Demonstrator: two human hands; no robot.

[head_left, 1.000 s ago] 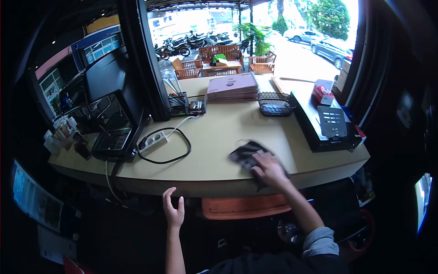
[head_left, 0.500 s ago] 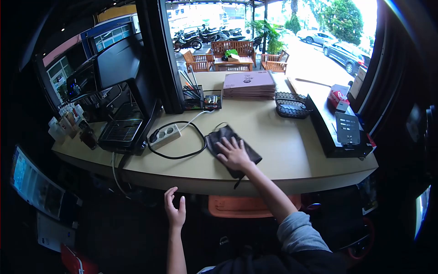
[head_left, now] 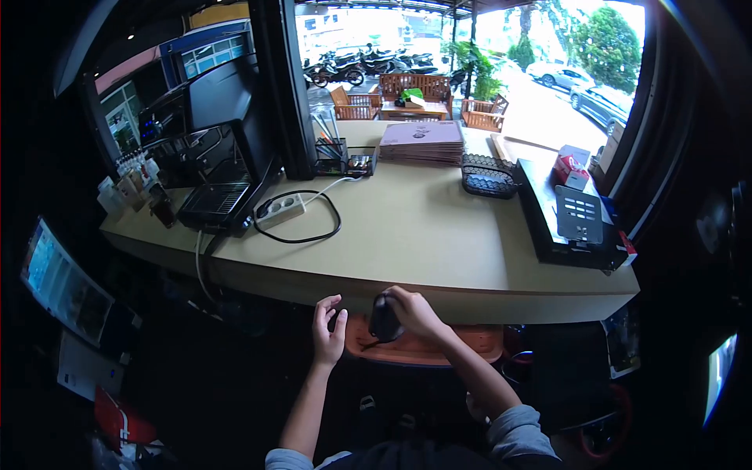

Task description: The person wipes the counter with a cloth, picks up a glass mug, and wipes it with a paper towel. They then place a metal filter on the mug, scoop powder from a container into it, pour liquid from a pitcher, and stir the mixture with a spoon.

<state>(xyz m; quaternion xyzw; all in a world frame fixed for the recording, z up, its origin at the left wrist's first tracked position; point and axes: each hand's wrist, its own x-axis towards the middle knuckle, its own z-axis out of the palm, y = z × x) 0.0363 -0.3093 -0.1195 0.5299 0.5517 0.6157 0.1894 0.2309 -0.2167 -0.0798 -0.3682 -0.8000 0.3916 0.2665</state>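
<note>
My right hand grips a dark cloth or pouch, which hangs bunched just in front of the counter's near edge, above an orange-brown tray. To its left, my left hand is raised with fingers apart and slightly curled, holding nothing. A small gap separates it from the dark item. Both hands are below the edge of the pale counter.
A power strip with a looped black cable lies left of centre. Behind are a stack of pink menus, a pen holder and a black basket. A coffee machine stands left, a black box right.
My right hand has lifted the dark item off the counter and drawn it back past the front edge, closing around it. My left hand has moved slightly right. The view has shifted somewhat.
</note>
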